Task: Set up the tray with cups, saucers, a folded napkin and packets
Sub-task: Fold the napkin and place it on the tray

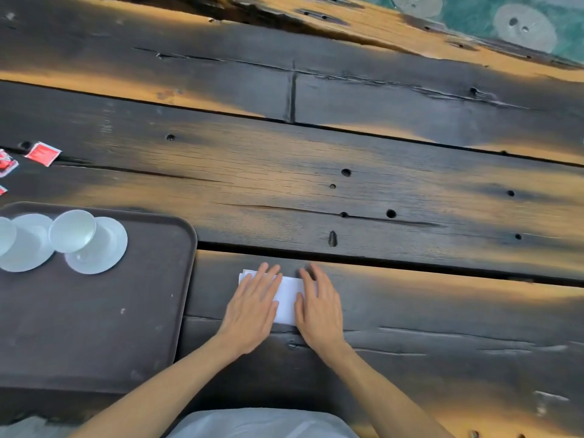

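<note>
A white folded napkin (289, 298) lies on the wooden table just right of the tray. My left hand (252, 306) rests flat on its left part, and my right hand (319, 306) lies flat on its right part, fingers extended. The dark brown tray (132, 327) sits at the left and carries two white saucers (104, 251), each with a white cup (72, 230) on it; the left cup (4, 233) is cut off by the frame edge. Red packets (42, 153) lie on the table beyond the tray at the far left.
The table is made of dark, weathered wooden planks (379, 191) with gaps, cracks and holes. A teal patterned floor (512, 23) shows past the far edge at top right. My light clothing (262, 425) shows at the bottom.
</note>
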A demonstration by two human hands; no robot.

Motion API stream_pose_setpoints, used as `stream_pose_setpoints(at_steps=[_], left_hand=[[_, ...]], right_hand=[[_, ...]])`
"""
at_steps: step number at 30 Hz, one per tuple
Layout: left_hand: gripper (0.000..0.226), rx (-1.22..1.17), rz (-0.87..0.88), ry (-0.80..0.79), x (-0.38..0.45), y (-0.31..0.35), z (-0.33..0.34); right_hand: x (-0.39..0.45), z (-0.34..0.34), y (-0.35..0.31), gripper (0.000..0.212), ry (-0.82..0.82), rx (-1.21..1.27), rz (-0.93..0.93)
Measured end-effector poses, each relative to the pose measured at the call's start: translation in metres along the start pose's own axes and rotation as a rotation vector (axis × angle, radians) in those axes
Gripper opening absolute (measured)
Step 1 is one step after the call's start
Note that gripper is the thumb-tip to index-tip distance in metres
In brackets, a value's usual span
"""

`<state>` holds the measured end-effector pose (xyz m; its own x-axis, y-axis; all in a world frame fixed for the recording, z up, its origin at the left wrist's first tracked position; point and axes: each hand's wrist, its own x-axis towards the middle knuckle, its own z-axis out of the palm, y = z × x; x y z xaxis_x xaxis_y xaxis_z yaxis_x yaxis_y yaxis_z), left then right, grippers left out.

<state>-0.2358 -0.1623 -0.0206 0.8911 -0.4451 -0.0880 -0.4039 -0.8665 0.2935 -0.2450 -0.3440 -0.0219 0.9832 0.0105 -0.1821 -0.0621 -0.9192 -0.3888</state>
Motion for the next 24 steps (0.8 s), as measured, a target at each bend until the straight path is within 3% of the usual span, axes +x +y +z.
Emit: stream_pose_setpoints(at_steps=[3,7,12,24], left_hand=[[0.061,0.023,-0.04,-0.122,0.006,0.006,0.01],[0.066,0.05,-0.121,-0.178,0.008,-0.005,0.023],[0.067,0.049,-0.223,-0.205,0.002,-0.02,0.03],[0.07,0.038,-0.231,-0.218,0.007,-0.023,0.045]], right_hand=[[0.001,0.01,-0.008,0.055,-0.091,-0.063,-0.124],[-0.002,0.028,-0.003,0.062,-0.22,-0.095,-0.055],[-0.004,0.038,0.008,0.067,-0.173,-0.157,0.026],[-0.002,0.047,0.02,0.072,-0.169,-0.169,0.001]])
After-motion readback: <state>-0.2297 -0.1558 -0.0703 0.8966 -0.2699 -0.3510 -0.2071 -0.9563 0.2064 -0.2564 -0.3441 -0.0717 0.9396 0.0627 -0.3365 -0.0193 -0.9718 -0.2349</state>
